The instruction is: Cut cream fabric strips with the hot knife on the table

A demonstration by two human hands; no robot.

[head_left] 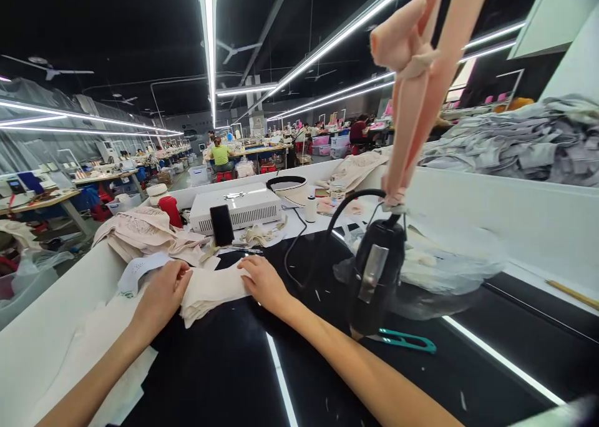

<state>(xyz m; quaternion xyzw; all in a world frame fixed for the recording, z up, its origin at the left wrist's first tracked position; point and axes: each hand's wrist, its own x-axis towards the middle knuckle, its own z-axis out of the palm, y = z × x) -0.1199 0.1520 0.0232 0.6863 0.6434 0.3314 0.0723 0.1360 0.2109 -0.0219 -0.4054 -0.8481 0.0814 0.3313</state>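
- Lying on the black tabletop point(201, 364), the cream cloth stack point(213, 289) runs lengthwise left to right.
- Our left hand point(161, 293) curls at its left end, our right hand point(264, 282) bends over the other.
- Whether either grips, we cannot tell.

A rounded black tool point(384, 252) is hung from knotted pink cloth strips point(412, 102). Teal metal thread snips point(408, 339) are seen near its tip. A flat black phone point(221, 225) is stood in front of a white metal box point(248, 208). Grey cloth pieces point(519, 143) are heaped at the right.
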